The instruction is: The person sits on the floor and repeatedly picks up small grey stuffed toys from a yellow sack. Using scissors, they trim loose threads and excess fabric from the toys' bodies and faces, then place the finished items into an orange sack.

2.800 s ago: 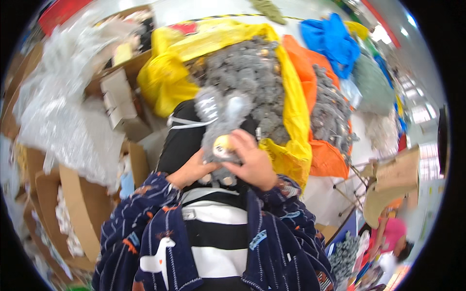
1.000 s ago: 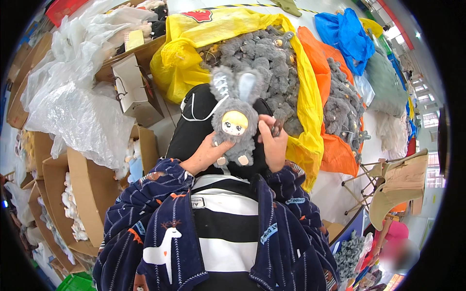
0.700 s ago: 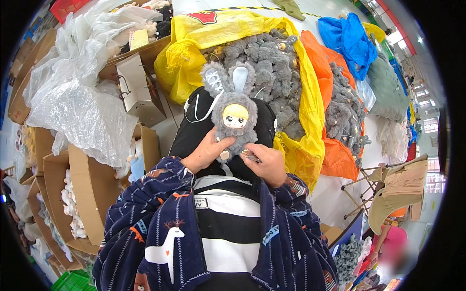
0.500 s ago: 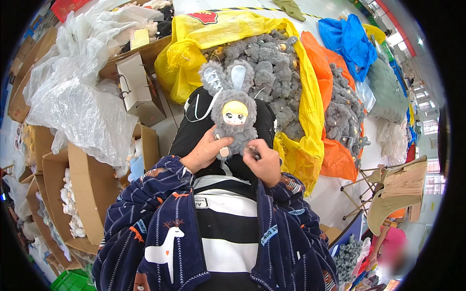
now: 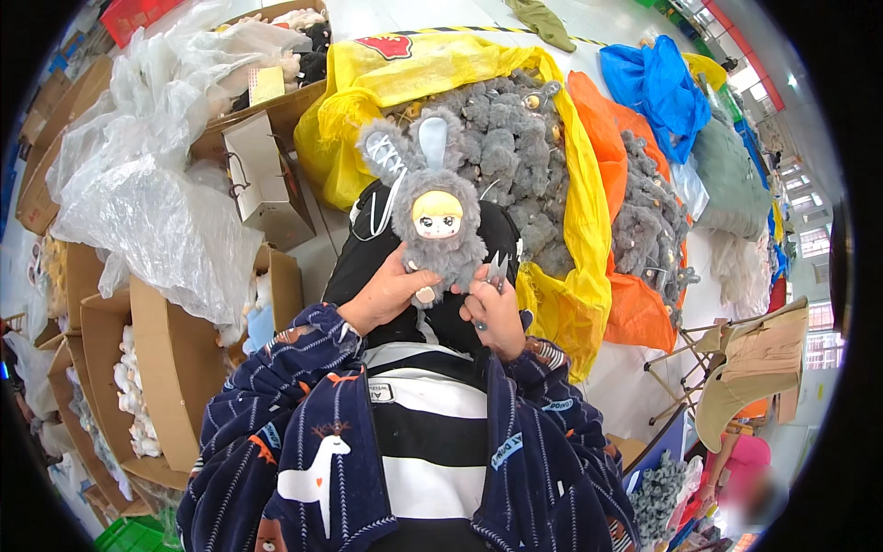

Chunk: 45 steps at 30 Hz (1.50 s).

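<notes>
A grey plush doll [image 5: 438, 251] with long rabbit ears, a doll face and blond fringe stands upright above my lap. My left hand [image 5: 386, 292] is closed round its lower body, thumb in front near a small foot. White lacing crosses one ear, and a loose white cord hangs beside it. My right hand [image 5: 495, 317] is closed on small metal thread snips [image 5: 498, 268], blades pointing up and slightly apart, just right of the doll's lower side. The right fingertips are close against the fur; I cannot tell whether they also pinch it.
Ahead, a yellow sack [image 5: 589, 276] holds many grey plush toys, with an orange sack [image 5: 639, 317] of more beside it. Cardboard boxes [image 5: 175, 368] and clear plastic sheeting [image 5: 156, 202] stand at left. A folding chair [image 5: 750, 368] is at right, with another person [image 5: 740, 465] behind.
The doll has shifted a little left and tilted slightly. My right hand has turned upward, bringing the snips' blades into plain sight.
</notes>
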Each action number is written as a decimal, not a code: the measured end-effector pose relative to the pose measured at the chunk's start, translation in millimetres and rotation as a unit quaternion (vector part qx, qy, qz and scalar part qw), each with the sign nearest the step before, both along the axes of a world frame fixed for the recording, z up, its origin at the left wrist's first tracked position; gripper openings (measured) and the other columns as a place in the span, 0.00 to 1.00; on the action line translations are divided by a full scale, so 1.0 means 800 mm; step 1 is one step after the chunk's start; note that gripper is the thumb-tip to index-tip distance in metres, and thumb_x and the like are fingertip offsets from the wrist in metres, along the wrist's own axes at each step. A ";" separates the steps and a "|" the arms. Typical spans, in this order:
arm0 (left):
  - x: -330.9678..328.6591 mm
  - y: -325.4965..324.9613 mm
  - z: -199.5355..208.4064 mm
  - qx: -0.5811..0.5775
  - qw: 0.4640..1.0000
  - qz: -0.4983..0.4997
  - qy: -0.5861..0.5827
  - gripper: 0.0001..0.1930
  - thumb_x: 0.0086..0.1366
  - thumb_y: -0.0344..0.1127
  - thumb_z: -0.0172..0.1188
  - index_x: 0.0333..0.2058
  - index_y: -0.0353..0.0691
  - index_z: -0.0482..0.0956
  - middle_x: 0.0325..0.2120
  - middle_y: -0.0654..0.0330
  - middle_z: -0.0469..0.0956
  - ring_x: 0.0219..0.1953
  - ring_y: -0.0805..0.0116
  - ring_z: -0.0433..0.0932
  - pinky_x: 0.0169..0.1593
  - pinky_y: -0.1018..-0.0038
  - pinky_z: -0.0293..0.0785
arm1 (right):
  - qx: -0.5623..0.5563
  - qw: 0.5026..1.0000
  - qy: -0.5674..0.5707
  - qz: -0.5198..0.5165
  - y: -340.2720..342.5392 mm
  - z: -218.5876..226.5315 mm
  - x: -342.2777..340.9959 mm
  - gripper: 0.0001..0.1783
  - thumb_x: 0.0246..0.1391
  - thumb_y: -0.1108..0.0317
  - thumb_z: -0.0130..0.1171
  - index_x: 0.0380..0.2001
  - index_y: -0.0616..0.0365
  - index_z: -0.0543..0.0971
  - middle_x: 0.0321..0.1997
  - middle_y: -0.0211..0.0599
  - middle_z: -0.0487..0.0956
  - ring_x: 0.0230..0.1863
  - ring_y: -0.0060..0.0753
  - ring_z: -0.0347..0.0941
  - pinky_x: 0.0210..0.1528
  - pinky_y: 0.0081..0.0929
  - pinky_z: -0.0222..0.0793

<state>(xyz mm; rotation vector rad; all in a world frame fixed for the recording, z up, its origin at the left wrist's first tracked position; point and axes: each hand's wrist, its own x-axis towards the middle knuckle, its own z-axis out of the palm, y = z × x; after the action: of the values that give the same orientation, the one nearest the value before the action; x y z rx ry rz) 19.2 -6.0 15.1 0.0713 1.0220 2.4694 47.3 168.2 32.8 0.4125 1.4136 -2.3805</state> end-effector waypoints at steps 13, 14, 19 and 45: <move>-0.009 -0.004 0.001 -0.127 0.988 0.084 0.030 0.19 0.56 0.35 0.60 0.45 0.34 0.68 0.39 0.62 0.73 0.40 0.76 0.71 0.43 0.78 0.68 | -0.045 0.996 0.057 0.050 -0.008 0.012 0.005 0.10 0.48 0.69 0.56 0.34 0.59 0.69 0.25 0.32 0.73 0.17 0.17 0.64 0.23 0.15 0.62; -0.011 -0.004 0.003 -0.154 0.981 0.098 0.060 0.21 0.56 0.35 0.59 0.46 0.34 0.66 0.41 0.62 0.71 0.42 0.75 0.70 0.45 0.77 0.67 | 0.041 0.994 0.098 0.036 -0.012 0.015 0.006 0.09 0.48 0.70 0.56 0.33 0.59 0.70 0.26 0.32 0.73 0.18 0.17 0.65 0.24 0.15 0.63; -0.014 -0.010 0.028 -0.136 0.970 0.138 0.149 0.26 0.59 0.37 0.55 0.54 0.37 0.58 0.48 0.60 0.66 0.51 0.71 0.65 0.53 0.70 0.62 | 0.498 0.693 0.520 0.015 -0.001 0.006 -0.010 0.09 0.37 0.76 0.61 0.27 0.56 0.77 0.26 0.36 0.73 0.21 0.33 0.72 0.22 0.21 0.66; -0.027 -0.021 0.005 0.114 0.989 0.008 -0.092 0.23 0.64 0.51 0.41 0.52 0.43 0.64 0.48 0.59 0.70 0.50 0.63 0.69 0.55 0.66 0.63 | 0.261 0.891 0.343 0.147 0.000 0.008 -0.003 0.29 0.37 0.74 0.62 0.46 0.58 0.65 0.43 0.33 0.70 0.46 0.25 0.67 0.51 0.22 0.61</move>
<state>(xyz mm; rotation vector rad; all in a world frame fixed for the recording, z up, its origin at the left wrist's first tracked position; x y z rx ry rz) -2.6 -22.5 19.3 -0.0902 0.6629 2.5426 44.7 168.3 39.5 -0.5625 2.2350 -1.9335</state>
